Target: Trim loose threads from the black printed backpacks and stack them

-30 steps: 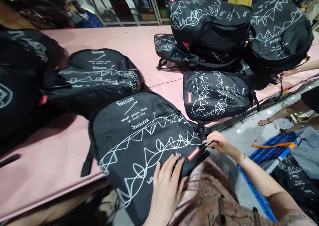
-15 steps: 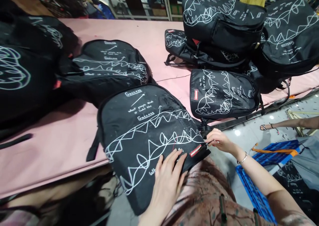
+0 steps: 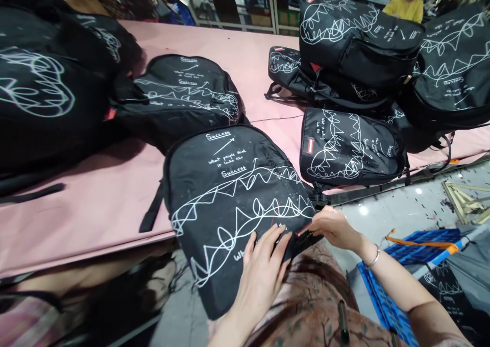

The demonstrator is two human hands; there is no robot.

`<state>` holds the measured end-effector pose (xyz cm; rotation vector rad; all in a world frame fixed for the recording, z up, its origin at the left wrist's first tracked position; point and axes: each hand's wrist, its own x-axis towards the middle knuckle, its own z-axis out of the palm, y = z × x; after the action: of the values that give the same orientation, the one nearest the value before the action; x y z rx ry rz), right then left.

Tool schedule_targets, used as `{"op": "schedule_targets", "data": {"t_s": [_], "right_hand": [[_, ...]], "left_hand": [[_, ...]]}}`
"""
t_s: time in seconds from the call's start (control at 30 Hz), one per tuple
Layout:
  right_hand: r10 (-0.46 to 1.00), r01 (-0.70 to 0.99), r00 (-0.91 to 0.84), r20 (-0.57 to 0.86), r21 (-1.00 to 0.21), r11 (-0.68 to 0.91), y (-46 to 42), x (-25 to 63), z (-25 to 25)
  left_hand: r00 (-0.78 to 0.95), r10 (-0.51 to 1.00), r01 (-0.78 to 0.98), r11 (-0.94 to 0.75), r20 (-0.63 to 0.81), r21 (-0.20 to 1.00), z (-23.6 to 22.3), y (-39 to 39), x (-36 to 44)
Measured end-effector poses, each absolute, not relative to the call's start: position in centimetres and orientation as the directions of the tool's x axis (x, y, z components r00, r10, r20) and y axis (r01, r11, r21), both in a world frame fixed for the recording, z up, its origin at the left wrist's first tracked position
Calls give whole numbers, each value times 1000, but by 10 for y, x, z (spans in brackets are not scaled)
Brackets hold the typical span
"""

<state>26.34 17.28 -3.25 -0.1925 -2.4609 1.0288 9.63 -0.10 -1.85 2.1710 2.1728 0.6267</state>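
A black backpack (image 3: 229, 194) with white scribble print and the word "Success" lies face up on the pink table (image 3: 95, 204), its lower end hanging over the near edge. My left hand (image 3: 264, 268) rests flat on that lower end, fingers stretched out. My right hand (image 3: 333, 227) is closed in a pinch at the backpack's small red label (image 3: 304, 229). The thin dark tool it holds is mostly hidden by the fingers.
Several more black printed backpacks lie around: one behind (image 3: 184, 94), one to the right (image 3: 350, 145), a pile at the back right (image 3: 360, 41), others at far left (image 3: 42, 97). A blue crate (image 3: 386, 296) stands on the floor by my right arm. A person in yellow (image 3: 406, 5) is beyond the pile.
The view has shifted, so everything sits further right in frame. My right hand has closed in on the red label and now covers the thin tool. My left hand stays flat on the backpack.
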Motion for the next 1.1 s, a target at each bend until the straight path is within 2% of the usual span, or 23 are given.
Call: {"op": "schedule_targets", "data": {"t_s": [0.1,0.2,0.3,0.4,0.53,0.63,1.1], "right_hand": [[465,-12,-822,329,-826,563,176,268,-39],[636,182,-767,87,-921,345,189,276,-45],[642,330,-757,-126,-920,209,204,283,-45],[587,371,-784,-202,-911,181,213,284,-40],[540,381,-812,-223,-903,201,216,280,-36],[528,389,-816,-238,-900,196,216,279,-34],[543,398,-805,-238,-896,196,213,275,-33]], "left_hand": [[-50,959,944,-45,278,326,-16,-2,94],[-96,951,911,-36,295,411,-13,3,93],[-189,929,862,2,318,507,-11,21,95],[-262,912,839,54,315,541,-11,43,101],[-279,945,832,149,171,534,-8,61,105],[-285,950,816,171,126,553,-7,62,107],[-309,927,795,130,211,593,-17,55,111]]}}
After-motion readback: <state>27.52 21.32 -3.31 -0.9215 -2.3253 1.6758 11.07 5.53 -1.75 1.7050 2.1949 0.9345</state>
